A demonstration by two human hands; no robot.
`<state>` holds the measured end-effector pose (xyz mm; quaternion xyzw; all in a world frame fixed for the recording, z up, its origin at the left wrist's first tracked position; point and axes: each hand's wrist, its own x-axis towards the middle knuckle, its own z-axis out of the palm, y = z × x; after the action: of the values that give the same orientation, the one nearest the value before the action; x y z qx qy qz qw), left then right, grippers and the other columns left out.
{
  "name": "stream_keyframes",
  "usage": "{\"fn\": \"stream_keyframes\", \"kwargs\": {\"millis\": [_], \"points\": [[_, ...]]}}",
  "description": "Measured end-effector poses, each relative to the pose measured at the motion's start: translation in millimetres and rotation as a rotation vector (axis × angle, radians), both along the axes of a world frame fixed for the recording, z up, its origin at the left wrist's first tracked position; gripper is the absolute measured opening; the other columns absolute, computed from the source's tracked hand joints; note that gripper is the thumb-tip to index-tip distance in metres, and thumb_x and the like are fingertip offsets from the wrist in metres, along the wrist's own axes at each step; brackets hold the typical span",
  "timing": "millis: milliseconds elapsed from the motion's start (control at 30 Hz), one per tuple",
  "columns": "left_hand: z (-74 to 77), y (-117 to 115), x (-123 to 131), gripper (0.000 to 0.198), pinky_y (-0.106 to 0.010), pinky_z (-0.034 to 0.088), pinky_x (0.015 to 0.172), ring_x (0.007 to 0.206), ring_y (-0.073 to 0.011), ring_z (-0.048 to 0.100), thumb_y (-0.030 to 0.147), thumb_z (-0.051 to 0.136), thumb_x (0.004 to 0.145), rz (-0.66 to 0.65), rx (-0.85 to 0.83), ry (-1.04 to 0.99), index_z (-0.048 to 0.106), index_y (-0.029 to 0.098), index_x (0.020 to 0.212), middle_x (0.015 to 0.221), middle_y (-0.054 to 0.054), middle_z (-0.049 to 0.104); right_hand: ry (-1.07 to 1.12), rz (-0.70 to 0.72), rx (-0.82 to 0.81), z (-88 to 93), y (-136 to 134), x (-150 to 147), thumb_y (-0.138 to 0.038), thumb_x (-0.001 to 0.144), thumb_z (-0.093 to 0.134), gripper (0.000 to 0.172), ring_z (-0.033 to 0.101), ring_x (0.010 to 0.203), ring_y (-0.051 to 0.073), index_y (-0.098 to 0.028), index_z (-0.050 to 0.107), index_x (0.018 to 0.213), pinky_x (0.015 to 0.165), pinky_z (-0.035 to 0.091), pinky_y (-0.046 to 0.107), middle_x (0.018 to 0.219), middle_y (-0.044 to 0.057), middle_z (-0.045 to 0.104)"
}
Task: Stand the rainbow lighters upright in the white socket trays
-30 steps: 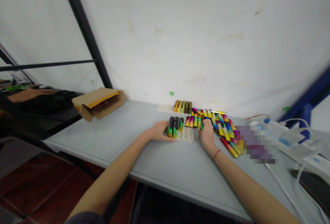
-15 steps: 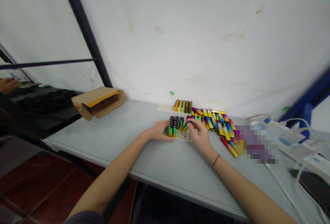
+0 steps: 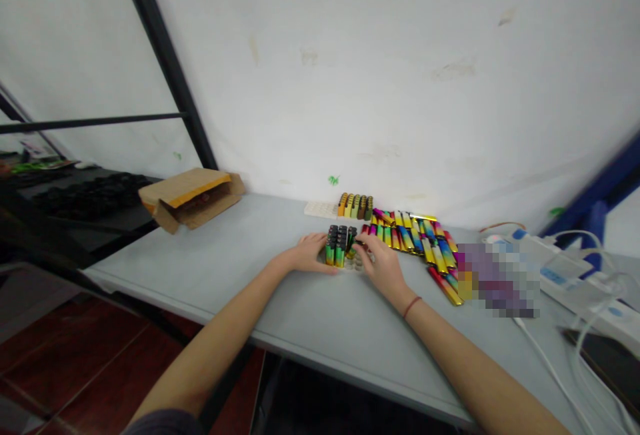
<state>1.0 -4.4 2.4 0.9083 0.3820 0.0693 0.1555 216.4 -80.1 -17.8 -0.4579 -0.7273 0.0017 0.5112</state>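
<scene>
Right hand [image 3: 383, 267]: fingers pinched on cylinder [image 3: 359, 243] over tray [image 3: 357, 265]; left hand [image 3: 307, 255]: fingers parted beside upright cylinders [image 3: 335, 247].

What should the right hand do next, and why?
I'd probably have the right hand gently lower its tube into a tray hole. Its fingertips are right over the tray, bare holes show near them, other black-topped tubes stand upright there, and the left hand is beside those.
</scene>
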Motion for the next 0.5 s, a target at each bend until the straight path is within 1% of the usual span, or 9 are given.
{"fn": "stream_keyframes", "kwargs": {"millis": [133, 267, 367, 433, 500], "points": [[-0.4, 0.4, -0.4, 0.089, -0.047, 0.029, 0.113, 0.133, -0.0383, 0.043, 0.066, 0.072, 0.070, 0.005, 0.000, 0.005, 0.045, 0.018, 0.140, 0.144, -0.015, 0.049, -0.060, -0.022, 0.048, -0.2, 1.6, 1.0, -0.034, 0.098, 0.046, 0.028, 0.067, 0.093, 0.025, -0.023, 0.069, 0.109, 0.087, 0.054, 0.041, 0.098, 0.011, 0.071], [-2.4, 1.5, -1.2, 0.089, -0.047, 0.030, 0.113, 0.133, -0.0384, 0.043, 0.067, 0.072, 0.070, 0.006, 0.007, -0.003, 0.046, 0.019, 0.140, 0.143, -0.014, 0.050, -0.109, -0.028, 0.053, -2.7, 3.1, 2.9, -0.032, 0.099, 0.045, 0.029, 0.066, 0.093, 0.025, -0.023, 0.069, 0.112, 0.087, 0.054, 0.041, 0.100, 0.011, 0.071], [-4.8, 3.1, -2.0, 0.092, -0.048, 0.029, 0.114, 0.133, -0.0394, 0.043, 0.068, 0.072, 0.070, -0.002, 0.012, -0.004, 0.044, 0.017, 0.142, 0.146, -0.015, 0.048, -0.196, -0.036, 0.037, -2.0, 1.6, -1.8, -0.025, 0.097, 0.043, 0.032, 0.065, 0.096, 0.025, -0.021, 0.068, 0.118, 0.088, 0.053, 0.041, 0.104, 0.012, 0.069], [-5.9, 4.1, -2.5, 0.094, -0.049, 0.029, 0.114, 0.134, -0.0401, 0.042, 0.068, 0.071, 0.070, -0.011, 0.010, -0.002, 0.042, 0.017, 0.144, 0.147, -0.015, 0.046, -0.284, -0.064, 0.011, 4.7, -2.8, -6.9, -0.019, 0.095, 0.043, 0.037, 0.063, 0.100, 0.026, -0.020, 0.064, 0.126, 0.090, 0.052, 0.040, 0.109, 0.014, 0.068], [-6.0, 4.5, -2.9, 0.096, -0.049, 0.028, 0.114, 0.135, -0.0401, 0.041, 0.068, 0.071, 0.071, -0.016, 0.007, -0.003, 0.040, 0.016, 0.145, 0.148, -0.016, 0.045, -0.395, -0.147, -0.049, 18.3, -10.5, -7.9, -0.018, 0.092, 0.046, 0.041, 0.061, 0.104, 0.028, -0.018, 0.059, 0.132, 0.092, 0.051, 0.041, 0.114, 0.016, 0.066]]}}
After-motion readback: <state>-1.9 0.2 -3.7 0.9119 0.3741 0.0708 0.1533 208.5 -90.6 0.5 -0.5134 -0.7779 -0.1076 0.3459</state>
